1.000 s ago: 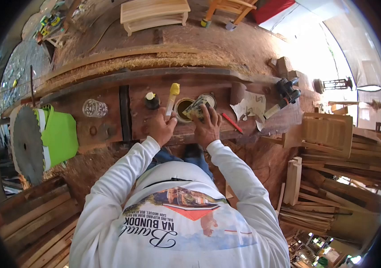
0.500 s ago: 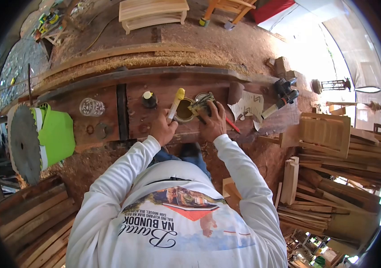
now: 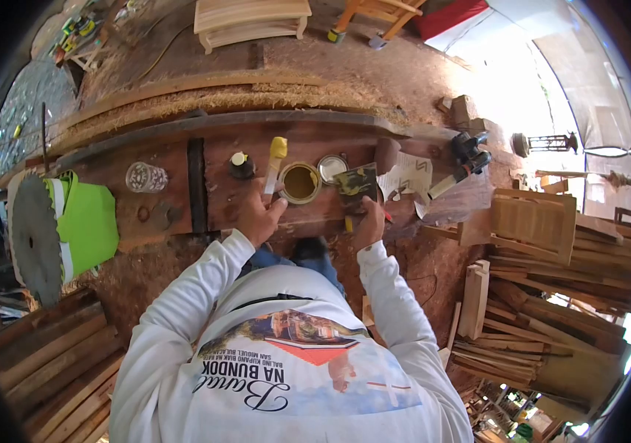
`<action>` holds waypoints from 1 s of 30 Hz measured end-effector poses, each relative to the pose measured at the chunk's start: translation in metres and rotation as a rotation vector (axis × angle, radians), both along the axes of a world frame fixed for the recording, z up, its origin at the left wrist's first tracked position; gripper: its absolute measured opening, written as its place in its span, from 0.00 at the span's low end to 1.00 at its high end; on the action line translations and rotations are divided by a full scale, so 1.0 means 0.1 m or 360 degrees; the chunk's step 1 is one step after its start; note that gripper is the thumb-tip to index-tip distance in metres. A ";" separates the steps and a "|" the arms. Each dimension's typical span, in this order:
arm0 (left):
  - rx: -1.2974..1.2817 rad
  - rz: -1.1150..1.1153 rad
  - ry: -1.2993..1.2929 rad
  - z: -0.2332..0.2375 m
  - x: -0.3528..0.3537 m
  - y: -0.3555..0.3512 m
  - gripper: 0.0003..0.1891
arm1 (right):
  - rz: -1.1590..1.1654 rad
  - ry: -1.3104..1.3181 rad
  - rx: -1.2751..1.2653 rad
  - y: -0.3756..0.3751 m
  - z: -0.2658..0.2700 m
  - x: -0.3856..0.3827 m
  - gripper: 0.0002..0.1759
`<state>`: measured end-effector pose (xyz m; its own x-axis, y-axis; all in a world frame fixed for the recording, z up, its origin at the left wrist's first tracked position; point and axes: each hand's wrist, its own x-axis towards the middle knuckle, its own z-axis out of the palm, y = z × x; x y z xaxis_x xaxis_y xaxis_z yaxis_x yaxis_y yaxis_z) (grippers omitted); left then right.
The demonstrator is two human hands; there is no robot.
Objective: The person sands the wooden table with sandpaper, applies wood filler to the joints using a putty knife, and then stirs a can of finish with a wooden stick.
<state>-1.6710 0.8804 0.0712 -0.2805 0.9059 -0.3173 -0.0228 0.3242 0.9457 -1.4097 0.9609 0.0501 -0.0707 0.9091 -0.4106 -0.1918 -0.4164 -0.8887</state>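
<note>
My left hand [image 3: 260,216] is closed around a narrow pale flat stick [image 3: 275,166] with thick yellow paste on its upper end. Just to its right is an open tin [image 3: 301,183], with mustard-coloured paste inside. In my right hand [image 3: 368,224] I grip a dark flat square plate [image 3: 357,188] by its near edge; yellowish smears cover its face. A round metal lid [image 3: 332,169] lies between tin and plate. Part of a red stick [image 3: 388,216] shows beside my right hand. A small dark bottle with a pale cap [image 3: 241,165] stands left of the stick.
A clear jar [image 3: 146,178] stands on the wooden bench [image 3: 256,144] at left, near a green container [image 3: 91,221] and a large saw blade [image 3: 35,240]. Sandpaper sheets [image 3: 408,173] and a power tool [image 3: 471,151] lie at right. Stacked lumber [image 3: 552,284] borders the right side.
My right hand has drawn the plate back and right, away from the tin and lid, baring both. My left hand has shifted slightly left with the stick, away from the tin.
</note>
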 end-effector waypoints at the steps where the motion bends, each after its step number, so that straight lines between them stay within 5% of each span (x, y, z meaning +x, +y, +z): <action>1: 0.0014 -0.0002 -0.0102 0.10 0.00 0.01 0.22 | -0.0069 0.0076 -0.0175 -0.04 0.13 -0.05 0.23; 4: -0.0013 0.0059 -0.0226 0.30 0.01 0.04 0.24 | -0.0100 0.0686 -0.0445 -0.12 0.53 -0.25 0.22; 8: -0.0034 0.0020 -0.0347 0.46 0.02 0.09 0.28 | 0.0250 0.0830 -0.0473 -0.18 0.36 -0.31 0.25; 18: 0.0037 0.0206 -0.0293 0.49 -0.08 0.03 0.24 | 0.0179 0.0655 -0.0358 -0.21 0.48 -0.55 0.26; 20: 0.0011 0.0210 -0.0276 0.47 -0.09 0.00 0.21 | 0.0409 0.0206 0.0170 -0.19 0.43 -0.44 0.25; 23: -0.0009 0.0151 -0.0394 0.47 -0.11 -0.03 0.15 | 0.0430 0.0080 0.0218 -0.16 0.50 -0.43 0.24; 25: 0.0122 0.0049 -0.0606 0.46 -0.15 -0.04 0.11 | 0.0174 0.0560 -0.0361 -0.15 0.54 -0.49 0.23; 30: 0.0142 0.0093 -0.0531 0.58 -0.16 0.06 0.08 | 0.0151 0.0312 0.0123 -0.20 0.60 -0.63 0.21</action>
<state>-1.6875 0.8860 0.1289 -0.2266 0.9197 -0.3207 -0.3516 0.2298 0.9075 -1.4730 0.9413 0.1099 -0.2291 0.9227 -0.3099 -0.3269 -0.3729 -0.8684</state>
